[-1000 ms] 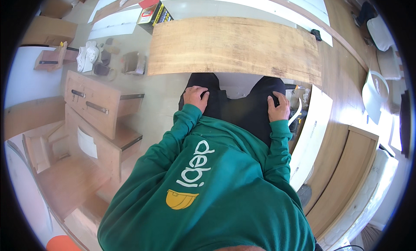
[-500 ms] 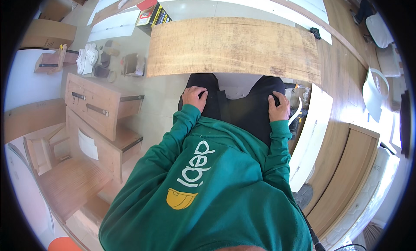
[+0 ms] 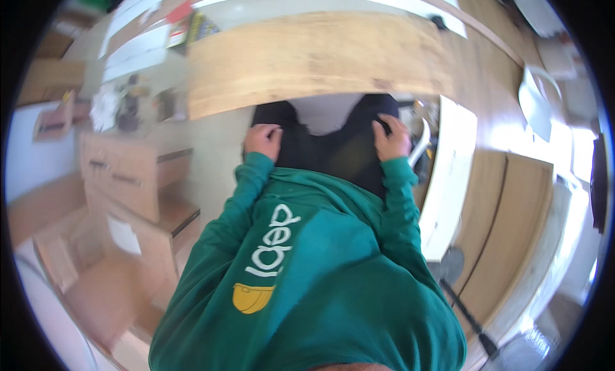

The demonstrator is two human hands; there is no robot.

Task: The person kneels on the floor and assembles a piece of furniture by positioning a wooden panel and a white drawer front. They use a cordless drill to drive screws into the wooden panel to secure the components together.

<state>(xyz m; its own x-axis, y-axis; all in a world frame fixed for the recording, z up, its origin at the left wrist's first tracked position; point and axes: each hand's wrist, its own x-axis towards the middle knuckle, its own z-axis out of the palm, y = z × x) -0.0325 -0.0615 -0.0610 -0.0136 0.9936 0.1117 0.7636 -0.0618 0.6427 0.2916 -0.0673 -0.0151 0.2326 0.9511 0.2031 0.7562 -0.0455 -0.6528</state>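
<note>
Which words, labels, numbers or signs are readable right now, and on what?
Green sweatshirt: large white lettering, legible but not quoted, beside a yellow helmet print.
Dark-and-yellow box: print too blurred to read.
White panel on the right: any marks too faint to read.

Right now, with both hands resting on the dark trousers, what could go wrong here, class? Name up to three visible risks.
1. The trousers run out of sight at the near edge of the wooden board; rising quickly might bump a leg against it.
2. The white panel lies to the right of the right hand; a step that way could slip on it.
3. Left of the left sleeve, a dark rail might catch a swinging elbow.
</note>
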